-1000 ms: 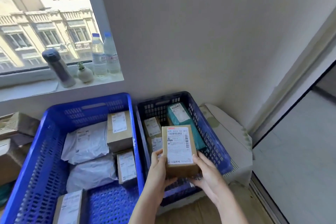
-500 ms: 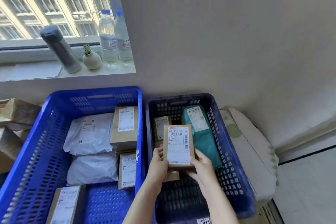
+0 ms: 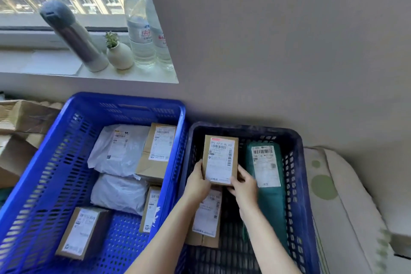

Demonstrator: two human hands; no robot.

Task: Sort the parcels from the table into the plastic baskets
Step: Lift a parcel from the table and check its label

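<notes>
Holding item: one small brown parcel [image 3: 220, 160], white shipping label facing up, upright and slightly tilted, gripped at its near end over the far half of the dark blue basket [image 3: 297, 173]. Left hand [image 3: 196, 181]: fingers curled round the parcel's lower left edge, thumb on the front face beside the label. Right hand [image 3: 243, 182]: fingers clamped on the lower right corner, thumb tip touching the label's near edge. Whether the parcel's far end touches the basket's contents cannot be told. Same basket, contents: one flat brown box [image 3: 206, 218] lying beneath the hands and partly hidden by the left wrist; one long teal parcel [image 3: 266, 189] just right of the held parcel, along the right wall. Bright blue basket [image 3: 51, 162], touching the dark one on its left, contents: two white mailer bags [image 3: 120, 149], three labelled brown boxes [image 3: 158, 151]. Window sill [image 3: 89, 73], far left: grey flask [image 3: 73, 35], small potted plant [image 3: 119, 55], two water bottles [image 3: 139, 29]. Right of the dark basket: pale cushion [image 3: 347, 196] with green dots.
</notes>
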